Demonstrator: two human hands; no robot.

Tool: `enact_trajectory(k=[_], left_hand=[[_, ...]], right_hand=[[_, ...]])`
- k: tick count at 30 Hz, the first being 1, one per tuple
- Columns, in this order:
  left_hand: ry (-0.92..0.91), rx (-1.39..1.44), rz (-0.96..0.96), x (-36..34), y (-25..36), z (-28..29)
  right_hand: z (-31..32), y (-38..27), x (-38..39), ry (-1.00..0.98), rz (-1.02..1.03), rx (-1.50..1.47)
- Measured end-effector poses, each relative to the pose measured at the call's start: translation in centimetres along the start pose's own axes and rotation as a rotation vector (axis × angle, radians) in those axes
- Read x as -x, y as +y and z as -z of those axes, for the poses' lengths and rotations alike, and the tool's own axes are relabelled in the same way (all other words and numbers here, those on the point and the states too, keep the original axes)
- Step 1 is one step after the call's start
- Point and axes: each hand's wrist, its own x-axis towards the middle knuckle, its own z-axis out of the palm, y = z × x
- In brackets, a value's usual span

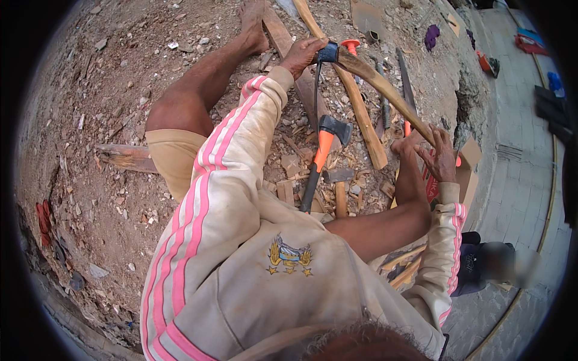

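My left hand (304, 57) is wrapped around the blue socket of a hoe (385, 86), whose thin dark blade hangs nearly edge-on below it. The wooden handle slants down to the right. At its lower end my right hand (442, 157) has its fingers spread, with the handle lying against them and not gripped. Beneath the hoe, an orange and black hatchet (323, 153) leans with its head up. A hammer (339, 183) with a wooden handle is beside the hatchet. One squared wooden stick (364, 123) passes under the hoe handle.
A long weathered plank (286, 39) lies by my left foot. A saw blade (407, 87), a dark metal rod (384, 96) and a red-guarded tool (350, 45) lie beyond the handle. Wood chips cover the stony dirt. A cardboard box (469, 165) stands by my right wrist; another person (475, 265) is at right.
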Motion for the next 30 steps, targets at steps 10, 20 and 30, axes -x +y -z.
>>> enact_trajectory(k=[10,20,30], left_hand=[[0.112,0.067,-0.036,1.5,0.5,1.2],[-0.192,0.402,0.036,-3.0,-3.7,1.5],[-0.253,-0.031,-0.676,-3.2,-8.0,-0.2]], right_hand=[[-3.8,-0.8,-10.5,-0.274,-0.105,-0.174],[6.8,-11.3,0.5,-0.57,-0.363,-0.831],[6.7,-11.9,1.0,-0.573,-0.53,-0.968]])
